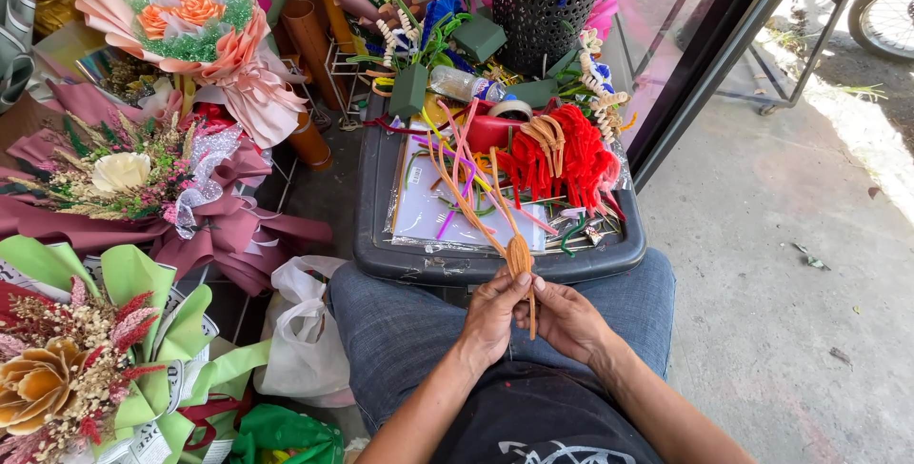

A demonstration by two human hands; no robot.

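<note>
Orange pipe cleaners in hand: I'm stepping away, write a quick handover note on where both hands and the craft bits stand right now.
Left hand: pinching the orange pipe cleaners at their bunched middle.
Right hand: gripping the same bunch from the other side, thumb near the top.
Things: the stems fan up over the grey tray on the lap; the red pipe cleaner bunch and loose coloured stems lie in it.
Done: stems gathered into one bunch.
Left: the free ends are unshaped, apparently needing more forming.

A peach paper-wrapped bouquet with orange flowers (195,21) stands beside a black perforated plastic basket (545,2); a white plastic bag (305,331) lies below.
</note>
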